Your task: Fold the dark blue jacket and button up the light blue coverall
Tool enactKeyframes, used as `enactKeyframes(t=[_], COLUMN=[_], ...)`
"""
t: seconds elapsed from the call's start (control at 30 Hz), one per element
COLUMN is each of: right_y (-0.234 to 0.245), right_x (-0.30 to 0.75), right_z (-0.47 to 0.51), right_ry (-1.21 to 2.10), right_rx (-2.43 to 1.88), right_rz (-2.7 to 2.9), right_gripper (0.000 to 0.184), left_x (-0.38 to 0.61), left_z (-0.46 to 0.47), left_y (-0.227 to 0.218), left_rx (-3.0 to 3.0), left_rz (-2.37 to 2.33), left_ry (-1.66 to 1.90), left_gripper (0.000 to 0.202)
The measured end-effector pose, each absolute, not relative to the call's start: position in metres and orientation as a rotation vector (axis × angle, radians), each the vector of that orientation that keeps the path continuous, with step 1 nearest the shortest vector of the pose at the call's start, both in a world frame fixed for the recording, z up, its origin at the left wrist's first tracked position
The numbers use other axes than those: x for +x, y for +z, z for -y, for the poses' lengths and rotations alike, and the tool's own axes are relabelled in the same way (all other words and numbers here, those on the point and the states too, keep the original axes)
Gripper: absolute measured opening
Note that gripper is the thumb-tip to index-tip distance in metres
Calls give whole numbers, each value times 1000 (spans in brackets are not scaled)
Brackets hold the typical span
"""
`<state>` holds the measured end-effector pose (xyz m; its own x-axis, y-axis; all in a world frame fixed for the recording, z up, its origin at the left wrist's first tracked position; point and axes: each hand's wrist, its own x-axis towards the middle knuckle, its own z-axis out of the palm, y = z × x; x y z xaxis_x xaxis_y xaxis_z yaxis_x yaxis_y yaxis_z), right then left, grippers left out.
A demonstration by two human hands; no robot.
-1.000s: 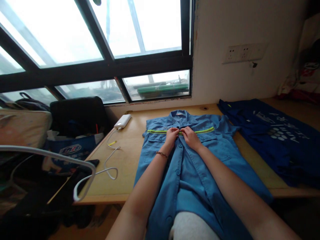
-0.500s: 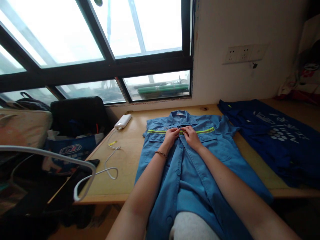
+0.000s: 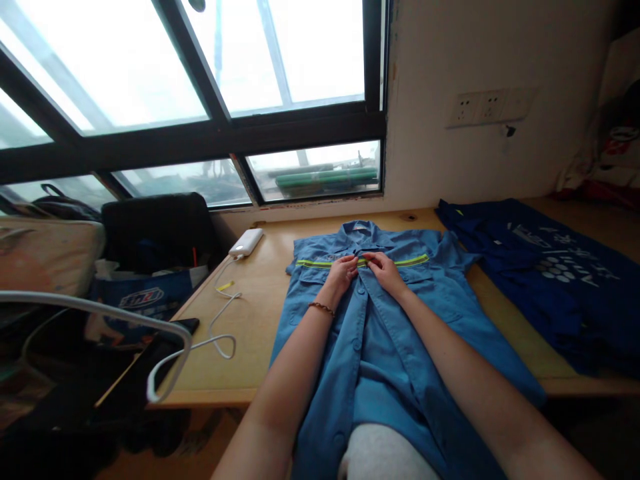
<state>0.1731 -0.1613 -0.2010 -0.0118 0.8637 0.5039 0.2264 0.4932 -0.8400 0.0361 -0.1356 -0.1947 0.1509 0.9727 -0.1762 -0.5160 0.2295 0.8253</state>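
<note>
A light blue work shirt [image 3: 385, 333] with a yellow-green reflective stripe lies front-up on the wooden table [image 3: 250, 313], its hem hanging over the near edge onto my lap. My left hand [image 3: 343, 270] and my right hand [image 3: 383, 267] meet at the shirt's front placket, just below the collar at the stripe. Both have their fingers curled and pinched on the placket fabric. A beaded bracelet sits on my left wrist.
A dark blue printed garment [image 3: 545, 267] lies on the table to the right. A white power bank [image 3: 246, 242] with a white cable [image 3: 220, 320] rests at the left. Bags [image 3: 150, 233] and a white clothes hanger [image 3: 125, 320] crowd the left side. A window and wall sockets are behind.
Both hands stay at the placket near the collar; the fingers have shifted slightly upward along the stripe. The shirt has not moved.
</note>
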Motion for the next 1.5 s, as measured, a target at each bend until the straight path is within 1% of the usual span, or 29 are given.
enactKeyframes(t=[0.3,0.5,0.67,0.73,0.8,0.93,1.07,1.17,1.27,1.33,1.4,1.5], right_y=[-203,-208,-204,-196,-187,-173,-169,-169,-173,-176,-180,-183], right_x=[172,172,174,174,173,165,158,157,163,172,183,200], right_z=[162,157,156,160,168,194,220,226,217,206,196,183], right_ry=[729,758,877,802,609,248,34,16,160,358,705,1320], right_rx=[-965,-1010,-1053,-1147,-1289,-1560,-1885,-1994,-1996,-1945,-1792,-1399], right_rz=[1563,1540,1475,1456,1507,1857,2020,2045,1990,1878,1696,1244], right_gripper=[35,35,34,30,23,14,23,25,25,21,17,18], left_x=[37,39,40,41,41,44,46,48,49,50,49,42], left_z=[135,138,139,137,134,122,105,89,78,76,79,91], left_y=[-196,-194,-194,-196,-200,-208,-213,-212,-209,-206,-203,-196], left_rx=[661,709,759,793,867,1060,1219,1254,1264,1273,1276,1272], left_rz=[-822,-760,-778,-812,-855,-963,-1070,-1140,-1158,-1113,-1034,-933], left_ry=[1232,1291,1335,1345,1361,1400,1419,1442,1439,1412,1351,1218], left_gripper=[29,33,34,36,38,41,38,35,33,31,28,27])
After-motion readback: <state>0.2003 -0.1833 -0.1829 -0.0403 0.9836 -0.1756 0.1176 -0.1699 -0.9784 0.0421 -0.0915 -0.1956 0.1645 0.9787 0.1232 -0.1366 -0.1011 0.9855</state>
